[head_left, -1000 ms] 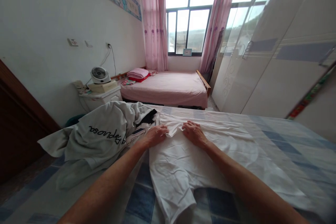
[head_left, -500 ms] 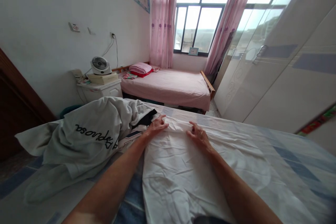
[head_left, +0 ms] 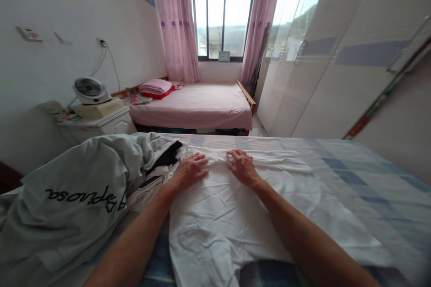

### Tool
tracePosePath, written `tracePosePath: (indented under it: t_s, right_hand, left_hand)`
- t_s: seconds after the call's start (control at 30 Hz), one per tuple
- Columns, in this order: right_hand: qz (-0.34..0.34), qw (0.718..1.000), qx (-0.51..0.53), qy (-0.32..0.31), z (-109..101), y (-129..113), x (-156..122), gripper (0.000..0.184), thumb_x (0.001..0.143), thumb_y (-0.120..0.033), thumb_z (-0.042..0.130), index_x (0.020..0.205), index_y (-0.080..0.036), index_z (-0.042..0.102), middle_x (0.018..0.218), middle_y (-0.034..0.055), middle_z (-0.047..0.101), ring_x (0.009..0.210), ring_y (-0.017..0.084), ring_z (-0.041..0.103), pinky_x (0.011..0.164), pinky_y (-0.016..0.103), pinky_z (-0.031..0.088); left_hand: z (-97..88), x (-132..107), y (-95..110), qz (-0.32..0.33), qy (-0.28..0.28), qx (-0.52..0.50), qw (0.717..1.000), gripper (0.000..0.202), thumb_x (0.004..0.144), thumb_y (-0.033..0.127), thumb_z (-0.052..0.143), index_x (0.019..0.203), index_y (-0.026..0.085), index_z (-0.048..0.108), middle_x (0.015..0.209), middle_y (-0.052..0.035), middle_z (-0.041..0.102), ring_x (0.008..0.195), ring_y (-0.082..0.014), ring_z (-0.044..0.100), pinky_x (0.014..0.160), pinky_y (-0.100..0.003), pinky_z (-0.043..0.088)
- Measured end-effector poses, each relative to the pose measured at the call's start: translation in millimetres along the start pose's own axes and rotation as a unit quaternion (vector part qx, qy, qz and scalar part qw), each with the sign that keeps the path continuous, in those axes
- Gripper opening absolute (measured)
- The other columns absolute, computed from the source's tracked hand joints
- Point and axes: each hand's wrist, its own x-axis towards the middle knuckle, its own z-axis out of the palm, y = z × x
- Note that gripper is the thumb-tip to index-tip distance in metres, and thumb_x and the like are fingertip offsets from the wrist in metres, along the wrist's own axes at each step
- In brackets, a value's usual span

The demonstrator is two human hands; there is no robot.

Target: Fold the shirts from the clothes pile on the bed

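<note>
A white garment (head_left: 208,206), creased and partly spread out, lies across the blue-and-white checked bed sheet (head_left: 346,179). Flat on its upper left part rests my left hand (head_left: 191,169), with the fingers stretched out. My right hand (head_left: 241,165) lies on the cloth a little to the right, fingers spread and pointing away from me. Between the two hands the fabric shows small wrinkles. To the left of my left arm is a heaped grey-white garment (head_left: 84,188) with black lettering. Some black cloth (head_left: 170,153) sticks out at its edge.
Beyond the near bed stands a bed with a pink cover (head_left: 198,105) and a folded pink quilt (head_left: 155,86). At the left, a white fan (head_left: 90,90) sits above a bedside cabinet (head_left: 104,123). A pale wardrobe (head_left: 313,80) lines the right side.
My view has turned to the right. Both hands have flattened onto the white garment, their fingers more spread than before. The upper edge of the cloth looks smoother.
</note>
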Motion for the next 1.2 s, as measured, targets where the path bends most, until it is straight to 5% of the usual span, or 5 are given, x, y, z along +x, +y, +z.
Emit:
tracePosePath:
  t_s: [0.2, 0.47, 0.83, 1.03, 1.2]
  right_hand:
    - [0.053, 0.997, -0.056, -0.025, -52.2, 75.2, -27.3, 0.046, 0.076, -0.013, 0.047, 0.121, -0.02, 0.057, 0.124, 0.0081, 0.057, 0.109, 0.021, 0.053, 0.09, 0.033, 0.04]
    - [0.167, 0.966, -0.18, -0.073, -110.7, 191.8, -91.3, 0.045, 0.072, -0.012, 0.049, 0.114, -0.022, 0.061, 0.12, 0.0082, 0.059, 0.104, 0.022, 0.056, 0.082, 0.034, 0.042]
    - [0.118, 0.955, -0.265, -0.059, -112.6, 186.5, -94.4, 0.024, 0.084, -0.017, 0.042, 0.091, -0.015, 0.065, 0.101, 0.0123, 0.067, 0.098, 0.025, 0.057, 0.082, 0.039, 0.038]
    - [0.067, 0.994, -0.031, -0.078, -132.5, 171.3, -140.1, 0.028, 0.08, -0.029, 0.05, 0.103, -0.023, 0.064, 0.118, 0.0074, 0.061, 0.108, 0.023, 0.056, 0.094, 0.037, 0.04]
    - [0.074, 0.964, 0.132, -0.217, -152.4, 163.5, -201.3, 0.029, 0.076, -0.047, 0.061, 0.098, -0.03, 0.068, 0.129, 0.0051, 0.056, 0.12, 0.023, 0.05, 0.101, 0.032, 0.037]
  left_hand:
    - [-1.7, -4.7, -10.0, -0.006, -0.042, 0.056, 0.998, 0.053, 0.07, 0.011, 0.046, 0.121, 0.018, 0.061, 0.132, -0.0086, 0.054, 0.124, -0.0232, 0.047, 0.105, -0.036, 0.037]
    - [-6.2, -3.4, -7.1, -0.049, -0.067, 0.145, 0.986, 0.047, 0.083, 0.013, 0.037, 0.124, 0.02, 0.058, 0.133, -0.0077, 0.055, 0.12, -0.0221, 0.052, 0.099, -0.035, 0.044]
    - [-13.5, -18.9, 10.4, -0.062, -0.102, 0.21, 0.971, 0.052, 0.082, 0.006, 0.034, 0.131, 0.017, 0.051, 0.139, -0.0114, 0.048, 0.127, -0.0216, 0.046, 0.103, -0.037, 0.039]
    - [-54.0, -82.4, 60.3, 0.02, -0.17, 0.057, 0.984, 0.056, 0.07, 0.005, 0.042, 0.12, 0.023, 0.059, 0.138, -0.0054, 0.05, 0.13, -0.0201, 0.041, 0.109, -0.037, 0.034]
    - [-86.4, -146.6, 95.3, 0.002, -0.246, -0.038, 0.969, 0.076, 0.059, -0.002, 0.043, 0.126, 0.034, 0.055, 0.142, 0.001, 0.044, 0.133, -0.0204, 0.038, 0.108, -0.037, 0.035]
